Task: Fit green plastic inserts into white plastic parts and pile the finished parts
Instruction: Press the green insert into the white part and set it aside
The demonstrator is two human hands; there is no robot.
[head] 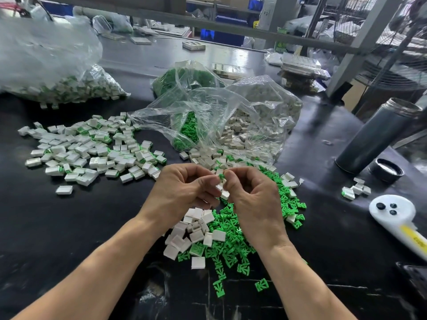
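My left hand (pixel 184 190) and my right hand (pixel 251 199) meet over the middle of the black table. Between their fingertips sits a green insert (pixel 221 176), pinched together with a white part (pixel 224 194) just below it. Which hand holds which piece is hard to tell. Under my hands lie loose white parts (pixel 196 229) and a heap of green inserts (pixel 233 241). A pile of finished parts (pixel 92 148), white with green showing, spreads out to the left.
An open clear bag (pixel 221 125) of green and white pieces lies behind my hands. A bigger bag (pixel 48 65) sits far left. A dark flask (pixel 376 139), its cap (pixel 386 173) and a white handheld device (pixel 397 218) are on the right.
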